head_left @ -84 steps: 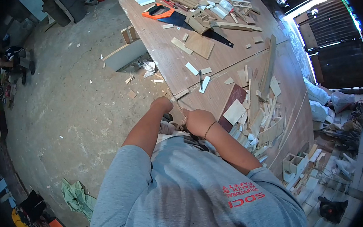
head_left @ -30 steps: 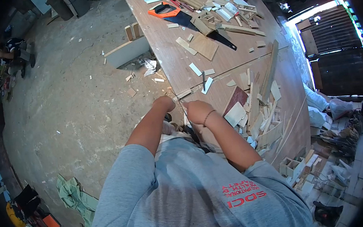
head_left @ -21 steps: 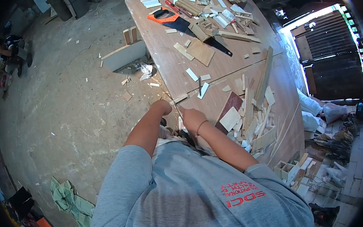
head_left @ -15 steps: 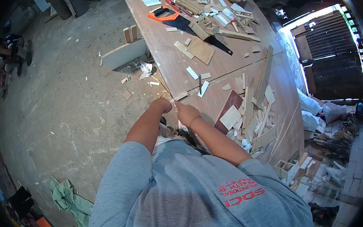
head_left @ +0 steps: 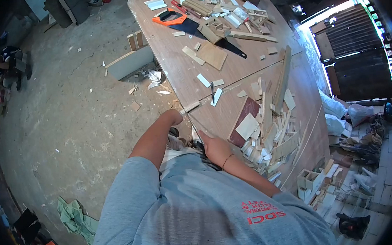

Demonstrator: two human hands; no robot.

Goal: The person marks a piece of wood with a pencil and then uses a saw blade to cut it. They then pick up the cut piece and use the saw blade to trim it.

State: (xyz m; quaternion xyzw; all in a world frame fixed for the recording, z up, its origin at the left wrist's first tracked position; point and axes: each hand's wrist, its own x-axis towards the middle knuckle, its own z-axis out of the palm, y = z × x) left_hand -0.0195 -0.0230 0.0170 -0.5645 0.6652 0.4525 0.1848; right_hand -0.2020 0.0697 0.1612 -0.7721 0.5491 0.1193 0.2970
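Note:
My left hand (head_left: pixel 173 116) is closed at the near edge of the brown wooden table (head_left: pixel 178 68), against the end of a small wood strip (head_left: pixel 190 107) that lies on the seam between two table boards. My right hand (head_left: pixel 214 146) sits lower along the same edge, close to my body, with its fingers curled. What it holds is hidden. A thin pale line runs along the edge between the two hands. A dark red-brown board (head_left: pixel 246 114) with a pale wood square (head_left: pixel 247 126) on it lies just right of my right hand.
A heap of pale wood offcuts (head_left: pixel 273 135) fills the table's right side, with a long plank (head_left: pixel 282 76) above it. An orange-handled handsaw (head_left: pixel 169 17) and a plywood square (head_left: pixel 212 55) lie farther up. On the concrete floor are a board (head_left: pixel 129 63) and a green cloth (head_left: pixel 76 215). A person sits far left (head_left: pixel 14 63).
My right hand has slid back along the table edge toward my body, away from my left hand. My left hand has stayed at the strip.

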